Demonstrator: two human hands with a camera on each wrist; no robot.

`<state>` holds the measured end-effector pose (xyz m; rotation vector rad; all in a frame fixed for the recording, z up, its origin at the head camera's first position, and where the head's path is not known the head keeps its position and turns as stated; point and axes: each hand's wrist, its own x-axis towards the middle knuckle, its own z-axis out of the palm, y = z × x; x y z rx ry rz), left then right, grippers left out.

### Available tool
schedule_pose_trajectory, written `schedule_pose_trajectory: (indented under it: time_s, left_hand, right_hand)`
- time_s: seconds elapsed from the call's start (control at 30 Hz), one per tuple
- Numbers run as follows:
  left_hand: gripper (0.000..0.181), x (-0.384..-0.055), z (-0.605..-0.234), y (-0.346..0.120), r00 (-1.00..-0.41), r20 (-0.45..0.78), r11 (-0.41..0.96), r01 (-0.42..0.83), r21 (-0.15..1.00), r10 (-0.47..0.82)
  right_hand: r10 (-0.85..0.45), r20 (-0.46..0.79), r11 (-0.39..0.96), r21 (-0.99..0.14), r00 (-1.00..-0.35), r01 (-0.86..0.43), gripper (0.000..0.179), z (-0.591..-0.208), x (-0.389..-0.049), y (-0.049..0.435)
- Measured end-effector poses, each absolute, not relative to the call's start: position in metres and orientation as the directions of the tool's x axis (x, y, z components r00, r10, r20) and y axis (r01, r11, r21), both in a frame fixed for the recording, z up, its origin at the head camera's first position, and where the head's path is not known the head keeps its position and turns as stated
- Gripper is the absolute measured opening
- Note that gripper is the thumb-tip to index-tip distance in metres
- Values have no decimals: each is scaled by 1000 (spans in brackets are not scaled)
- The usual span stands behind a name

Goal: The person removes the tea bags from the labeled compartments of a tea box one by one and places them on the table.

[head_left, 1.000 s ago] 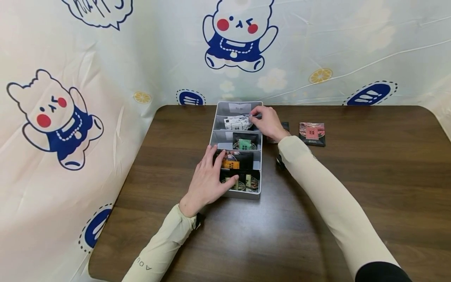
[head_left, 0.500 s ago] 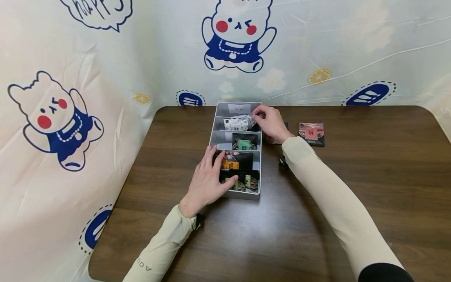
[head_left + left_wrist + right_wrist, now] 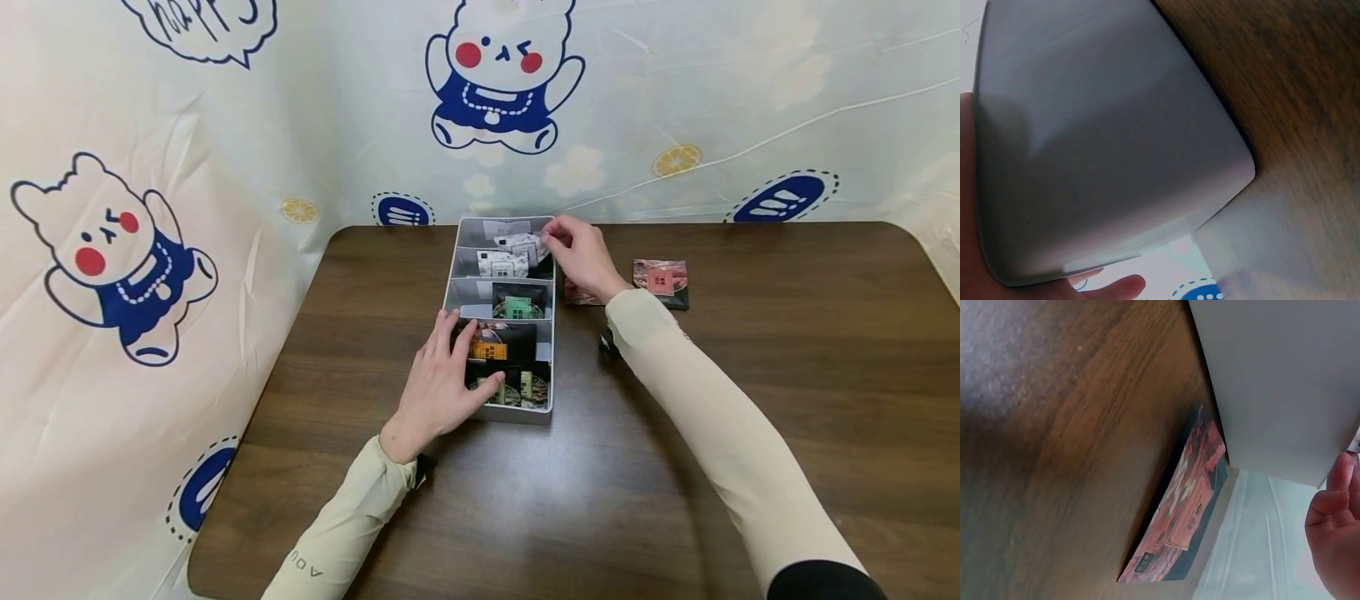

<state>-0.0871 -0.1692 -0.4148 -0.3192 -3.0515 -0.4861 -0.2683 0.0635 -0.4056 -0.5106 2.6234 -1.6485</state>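
A grey divided box [image 3: 517, 415] stands on the table, its long side pointing away from me. Over its left rim lies my left hand [image 3: 438, 383], fingers spread and thumb above the nearest compartment. My right hand [image 3: 588, 258] pinches the right end of a white patterned sachet [image 3: 523, 243] at the far right corner. Just in front of it, a second white sachet [image 3: 502, 265] sits in its compartment. Nearer compartments hold a black sachet with a green label [image 3: 517, 307], an orange-labelled one [image 3: 491, 348], and several with yellow-green labels [image 3: 527, 385].
Right of the box, a red and black sachet [image 3: 660, 279] lies on the brown wooden table [image 3: 600, 500]. Another red sachet [image 3: 1179, 519] lies close beside the box wall [image 3: 1285, 381], partly behind my right hand in the head view. A printed cloth [image 3: 637, 108] hangs behind.
My right hand has moved slightly right and away, drawing one white sachet back and apart from the other. The left hand stays in place on the box.
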Motion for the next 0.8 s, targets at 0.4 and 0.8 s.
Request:
schedule_pose_trajectory:
  time_s: [0.4,0.8]
  left_hand:
    - [79,-87,-415,-168,-978,68,929,207,308,195]
    - [79,-88,-415,-168,-977,73,927,214,308,201]
  right_hand:
    - [-239,213,385,-875,-947,-294,19,-403,-268,73]
    - [-111,226,371,-894,-968,-251,22,-392,-271,85]
